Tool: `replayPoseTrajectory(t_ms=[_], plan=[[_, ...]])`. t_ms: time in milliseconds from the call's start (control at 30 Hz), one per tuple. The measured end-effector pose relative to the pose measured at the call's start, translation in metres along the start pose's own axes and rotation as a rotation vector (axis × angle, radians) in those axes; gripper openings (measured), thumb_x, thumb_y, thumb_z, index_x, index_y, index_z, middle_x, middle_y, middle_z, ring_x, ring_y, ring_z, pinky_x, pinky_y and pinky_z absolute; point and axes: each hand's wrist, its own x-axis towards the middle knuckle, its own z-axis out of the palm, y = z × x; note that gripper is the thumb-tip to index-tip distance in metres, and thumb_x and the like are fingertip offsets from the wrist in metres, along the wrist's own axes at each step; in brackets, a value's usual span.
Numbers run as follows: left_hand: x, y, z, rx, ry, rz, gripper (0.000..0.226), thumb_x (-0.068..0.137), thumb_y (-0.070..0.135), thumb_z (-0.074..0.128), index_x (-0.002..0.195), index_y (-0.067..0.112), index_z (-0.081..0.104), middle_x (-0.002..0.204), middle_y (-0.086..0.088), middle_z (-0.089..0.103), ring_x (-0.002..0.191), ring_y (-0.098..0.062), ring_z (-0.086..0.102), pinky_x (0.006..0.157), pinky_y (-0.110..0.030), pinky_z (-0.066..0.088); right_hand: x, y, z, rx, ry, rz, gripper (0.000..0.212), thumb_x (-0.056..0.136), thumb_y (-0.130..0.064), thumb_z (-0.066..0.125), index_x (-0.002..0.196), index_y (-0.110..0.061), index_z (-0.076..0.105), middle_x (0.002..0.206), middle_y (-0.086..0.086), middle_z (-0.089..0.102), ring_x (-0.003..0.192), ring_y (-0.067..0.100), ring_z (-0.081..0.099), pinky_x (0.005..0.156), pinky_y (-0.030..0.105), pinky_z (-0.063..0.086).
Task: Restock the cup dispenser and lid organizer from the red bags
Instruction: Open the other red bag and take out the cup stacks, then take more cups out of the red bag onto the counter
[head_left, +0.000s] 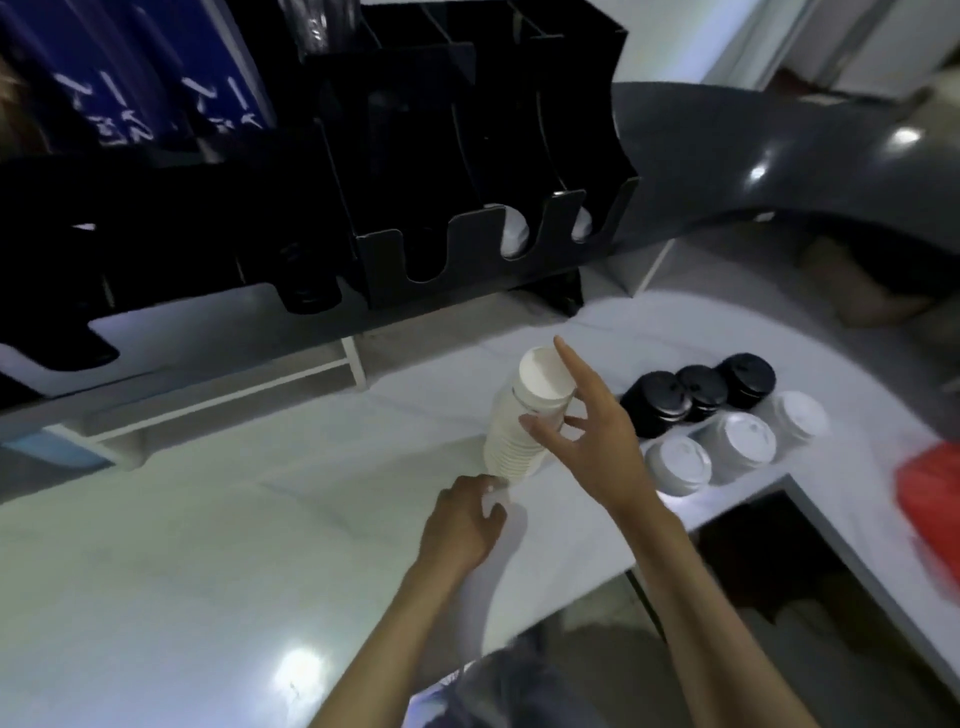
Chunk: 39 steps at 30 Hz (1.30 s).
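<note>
- Stack of white paper cups (519, 421): nested, tilted, open mouth up and toward the camera; its lower end is at the white counter (208, 545), near the middle of the view.
- Right hand (587, 436): fingers spread and mostly straight, lying against the upper right side of the cup stack, the index finger reaching past the top rim. No finger is wrapped around the stack.
- Left hand (462, 525): at the foot of the cup stack, fingers curled on a thin clear wrapper (498, 499) there; the picture is blurred and the grip is not sharp.
- Black lids (696, 395): three short stacks on the counter, just right of the right hand.
- White lids (737, 441): three short stacks, directly in front of the black ones, touching or nearly touching them.
- Black organizer (467, 156): on the raised ledge behind the counter, with upright dividers and scooped front cut-outs; white items show in the two right-hand slots, and a dark item sits in a lower slot to the left.
- Red bag (930, 493): at the right edge of the counter, partly cut off and blurred.
- Blue panels with white lettering (156, 78): upper left, behind the organizer.
- Grey curved surface (779, 145): upper right, glossy.
</note>
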Motion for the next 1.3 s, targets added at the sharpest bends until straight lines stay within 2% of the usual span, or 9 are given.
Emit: replayPoseTrajectory(t_ms=[100, 267, 367, 467, 700, 800, 933, 1100, 1300], plan=[[-0.012, 0.012, -0.006, 0.183, 0.018, 0.141, 0.043, 0.104, 0.036, 0.054, 0.146, 0.025, 0.056, 0.143, -0.002, 0.058, 0.128, -0.025, 0.056, 0.103, -0.037, 0.049, -0.020, 0.002, -0.020, -0.093, -0.019, 0.065, 0.089, 0.094, -0.041, 0.076, 0.160, -0.055, 0.019, 0.155, -0.016, 0.043, 0.127, 0.002, 0.056, 0.099, 0.027, 0.053], [-0.022, 0.055, 0.001, 0.372, -0.040, 0.368, 0.041, 0.107, 0.034, 0.046, 0.147, 0.026, 0.052, 0.150, 0.003, 0.050, 0.130, -0.023, 0.051, 0.102, -0.039, 0.047, -0.092, 0.034, -0.058, -0.345, 0.124, 0.204, 0.059, 0.097, -0.040, 0.071, 0.151, -0.037, 0.047, 0.141, -0.014, 0.055, 0.114, 0.006, 0.064, 0.092, 0.035, 0.058], [-0.027, 0.084, 0.021, 0.505, -0.044, 0.516, 0.040, 0.108, 0.035, 0.043, 0.145, 0.028, 0.053, 0.147, 0.005, 0.051, 0.127, -0.022, 0.052, 0.096, -0.038, 0.048, -0.147, 0.051, -0.090, -0.449, 0.178, 0.369, 0.037, 0.096, -0.047, 0.064, 0.132, -0.038, 0.061, 0.123, -0.017, 0.064, 0.106, 0.006, 0.067, 0.089, 0.037, 0.059], [-0.036, 0.121, 0.050, 0.588, -0.060, 0.647, 0.038, 0.108, 0.037, 0.042, 0.143, 0.029, 0.053, 0.144, 0.006, 0.052, 0.125, -0.022, 0.052, 0.094, -0.038, 0.046, -0.200, 0.063, -0.125, -0.502, 0.223, 0.470, 0.026, 0.099, -0.048, 0.059, 0.122, -0.038, 0.064, 0.111, -0.015, 0.067, 0.099, 0.008, 0.067, 0.085, 0.039, 0.059], [-0.076, 0.224, 0.158, 0.633, -0.102, 0.954, 0.021, 0.102, 0.029, 0.051, 0.117, 0.021, 0.063, 0.118, -0.002, 0.060, 0.107, -0.026, 0.057, 0.078, -0.037, 0.044, -0.324, 0.099, -0.224, -0.563, 0.483, 0.669, 0.026, 0.098, -0.032, 0.070, 0.123, -0.028, 0.070, 0.107, -0.010, 0.071, 0.097, 0.012, 0.067, 0.078, 0.030, 0.053], [-0.096, 0.262, 0.218, 0.608, -0.149, 1.048, 0.023, 0.092, 0.030, 0.051, 0.107, 0.020, 0.065, 0.108, -0.004, 0.060, 0.099, -0.030, 0.059, 0.080, -0.045, 0.053, -0.376, 0.113, -0.269, -0.537, 0.563, 0.723, 0.024, 0.098, -0.033, 0.070, 0.121, -0.029, 0.070, 0.106, -0.012, 0.070, 0.099, 0.011, 0.066, 0.081, 0.033, 0.054], [-0.133, 0.318, 0.287, 0.600, -0.126, 1.135, 0.025, 0.092, 0.028, 0.066, 0.115, 0.020, 0.070, 0.114, 0.000, 0.064, 0.104, -0.027, 0.060, 0.077, -0.048, 0.056, -0.442, 0.137, -0.322, -0.517, 0.664, 0.738, 0.021, 0.099, -0.035, 0.068, 0.120, -0.028, 0.070, 0.105, -0.012, 0.069, 0.098, 0.010, 0.066, 0.082, 0.032, 0.054], [-0.171, 0.381, 0.352, 0.605, -0.140, 1.241, 0.027, 0.081, 0.017, 0.074, 0.107, 0.017, 0.071, 0.106, -0.001, 0.066, 0.091, -0.029, 0.062, 0.063, -0.043, 0.053, -0.502, 0.158, -0.375, -0.457, 0.751, 0.758, 0.020, 0.099, -0.035, 0.067, 0.119, -0.030, 0.071, 0.105, -0.018, 0.069, 0.097, 0.004, 0.065, 0.084, 0.030, 0.056], [-0.199, 0.433, 0.401, 0.617, -0.185, 1.352, 0.041, 0.070, 0.010, 0.084, 0.108, 0.016, 0.073, 0.105, -0.004, 0.068, 0.087, -0.032, 0.064, 0.059, -0.040, 0.047, -0.517, 0.184, -0.420, -0.350, 0.809, 0.763, 0.019, 0.099, -0.037, 0.066, 0.118, -0.036, 0.069, 0.100, -0.020, 0.068, 0.091, 0.001, 0.066, 0.083, 0.030, 0.057]])
